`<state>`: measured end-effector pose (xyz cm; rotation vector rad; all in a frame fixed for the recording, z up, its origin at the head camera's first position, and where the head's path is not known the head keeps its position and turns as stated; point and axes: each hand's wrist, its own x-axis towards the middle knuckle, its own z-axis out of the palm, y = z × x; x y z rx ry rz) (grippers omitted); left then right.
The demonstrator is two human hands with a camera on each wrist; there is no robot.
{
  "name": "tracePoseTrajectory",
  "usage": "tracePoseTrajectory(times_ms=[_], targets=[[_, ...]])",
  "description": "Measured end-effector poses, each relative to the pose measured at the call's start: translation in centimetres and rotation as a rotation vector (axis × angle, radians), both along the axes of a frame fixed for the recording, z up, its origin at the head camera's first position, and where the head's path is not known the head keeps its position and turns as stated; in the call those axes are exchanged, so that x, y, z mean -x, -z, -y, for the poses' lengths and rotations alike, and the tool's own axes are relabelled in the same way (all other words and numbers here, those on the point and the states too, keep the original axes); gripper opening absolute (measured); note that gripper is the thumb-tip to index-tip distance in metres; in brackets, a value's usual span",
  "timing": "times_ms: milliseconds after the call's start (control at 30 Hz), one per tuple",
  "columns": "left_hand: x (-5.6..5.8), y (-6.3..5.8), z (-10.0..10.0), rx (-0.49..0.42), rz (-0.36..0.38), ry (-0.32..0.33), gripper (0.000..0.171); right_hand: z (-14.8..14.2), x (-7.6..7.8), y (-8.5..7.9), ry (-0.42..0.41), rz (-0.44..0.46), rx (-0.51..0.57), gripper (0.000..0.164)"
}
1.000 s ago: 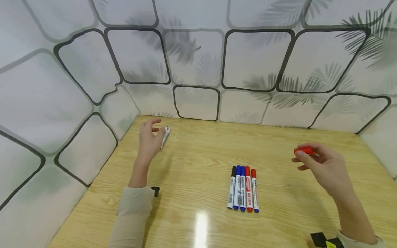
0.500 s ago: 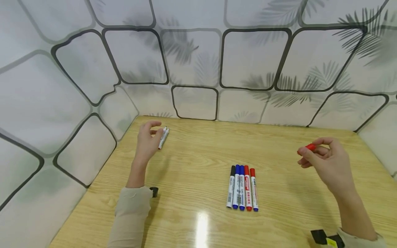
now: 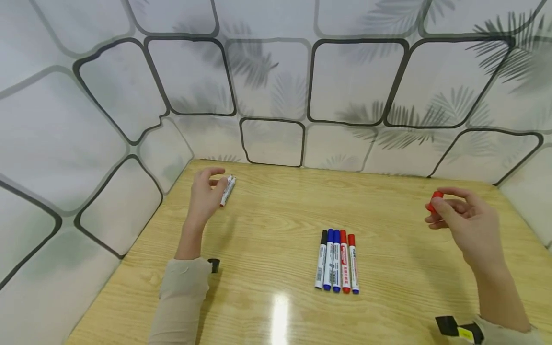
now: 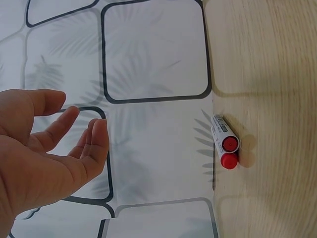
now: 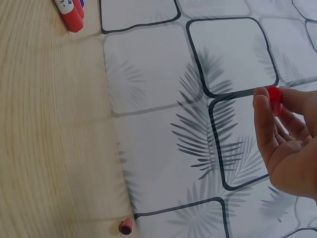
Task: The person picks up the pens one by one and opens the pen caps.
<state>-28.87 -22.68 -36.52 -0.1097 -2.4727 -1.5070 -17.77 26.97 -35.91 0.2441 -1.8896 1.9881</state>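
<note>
My right hand [image 3: 467, 223] is raised over the right side of the table and pinches a small red marker cap [image 3: 436, 200] between thumb and fingers. The right wrist view shows the cap [image 5: 275, 100] at the fingertips. At the far left, my left hand [image 3: 207, 194] hovers with loosely curved fingers and nothing between them. Just beyond its thumb, two white markers [image 3: 228, 190] lie side by side, partly covered in the head view. Their red ends [image 4: 229, 160] face the camera in the left wrist view, apart from the left hand [image 4: 59, 153].
A row of several capped markers [image 3: 337, 268], black, blue and red, lies mid-table. Another small red cap [image 5: 126, 226] lies on the table in the right wrist view. Patterned cloth walls [image 3: 276, 96] border the wooden table [image 3: 267, 230] at the back and sides.
My right hand has moved slightly right, and the red cap in it has turned from nearly level to nearly upright. The left hand and the markers have stayed about where they were.
</note>
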Motion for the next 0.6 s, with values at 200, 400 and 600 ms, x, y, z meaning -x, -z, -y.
tracePoseTrajectory(times_ms=[200,400,600], targets=[[0.1,0.0,0.2,-0.006,-0.005,-0.002,0.035,-1.3,1.1,0.0,0.026,0.105,-0.111,0.028],[-0.1,-0.3,0.2,-0.019,0.007,0.016,0.035,-2.9,1.8,0.4,0.061,0.173,-0.244,0.024],[0.0,-0.2,0.2,-0.026,0.015,0.011,0.035,-4.6,2.8,1.4,0.08,0.254,-0.4,0.025]])
